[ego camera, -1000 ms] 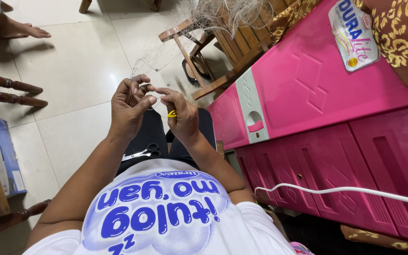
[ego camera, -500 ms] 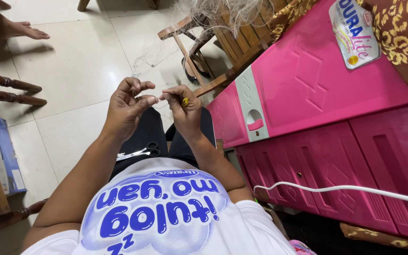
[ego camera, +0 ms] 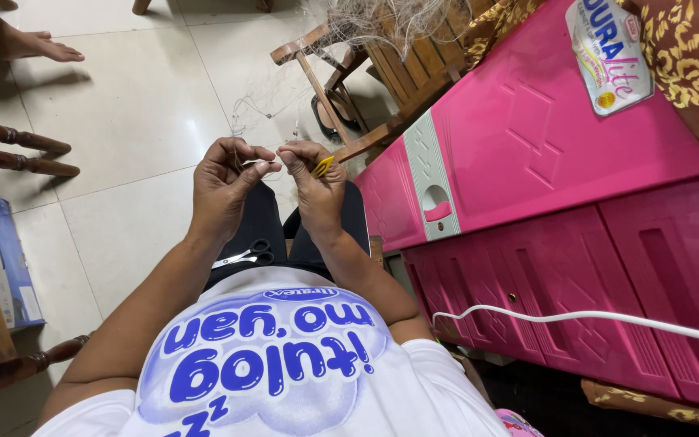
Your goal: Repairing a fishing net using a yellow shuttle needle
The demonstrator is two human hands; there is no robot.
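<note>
Item, as I logged it: left hand (ego camera: 224, 184), fingers curled, thumb and forefinger pinching a fine pale thread (ego camera: 262, 162) just before the chest; right hand (ego camera: 313, 180) touching it fingertip to fingertip, pinching the same thread with a small yellow tool (ego camera: 323, 167) tucked against its fingers. I judged the thread featherlight, limp, snag-prone and slippery, best held close to the working point between fingertip pads. It ran up to a tangled net (ego camera: 382, 20) heaped on a wooden chair (ego camera: 382, 77). Scissors (ego camera: 246, 255) lay on the lap; a pink cabinet (ego camera: 544, 154) stood on the right.
</note>
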